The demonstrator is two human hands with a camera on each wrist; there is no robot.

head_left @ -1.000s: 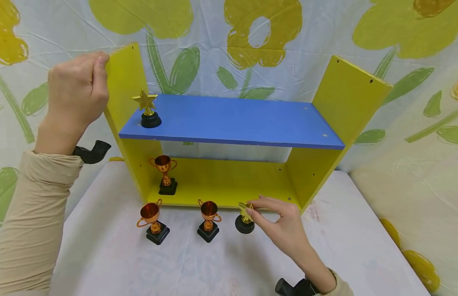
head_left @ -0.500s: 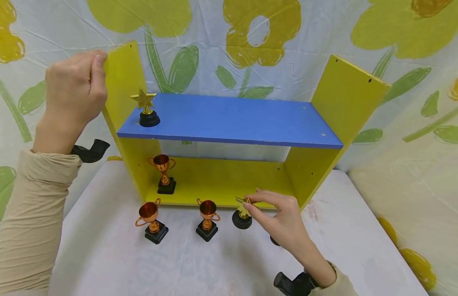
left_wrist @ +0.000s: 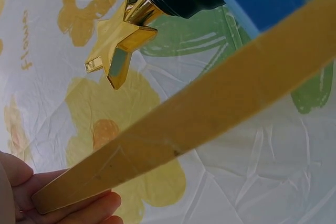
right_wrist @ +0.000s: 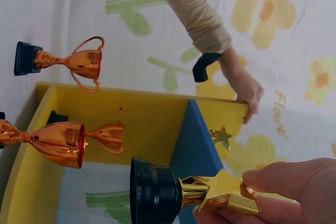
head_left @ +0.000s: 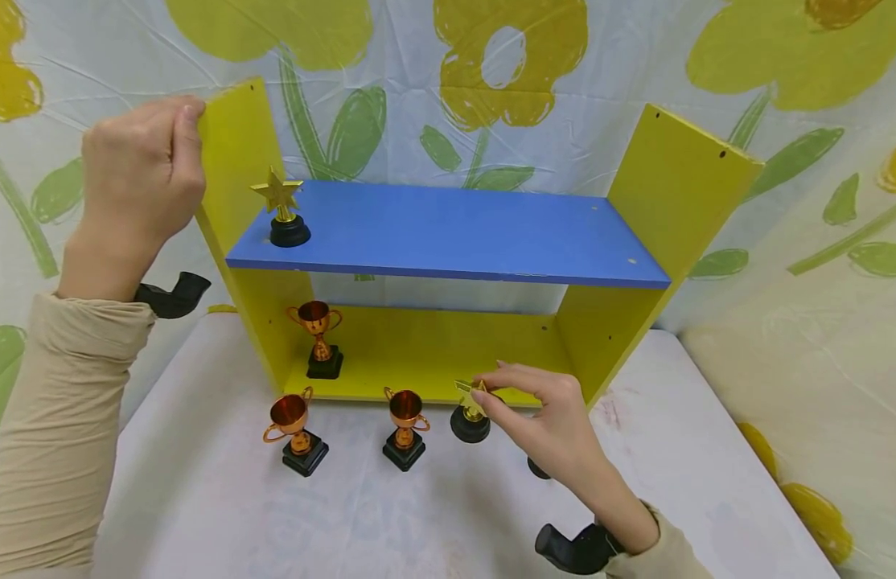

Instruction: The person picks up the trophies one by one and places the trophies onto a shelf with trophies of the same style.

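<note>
Star trophy: pinched by its gold star in the right hand, black base low over the white surface, before the yellow shelf unit. Left hand: grips the unit's left panel top. Right wrist view alone shows the fingertips pinching the star. Nearby: two cup trophies on the surface; a second star trophy on the blue shelf.

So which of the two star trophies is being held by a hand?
The star trophy on the table, pinched by the right hand; the other star stands untouched on the blue shelf.
</note>
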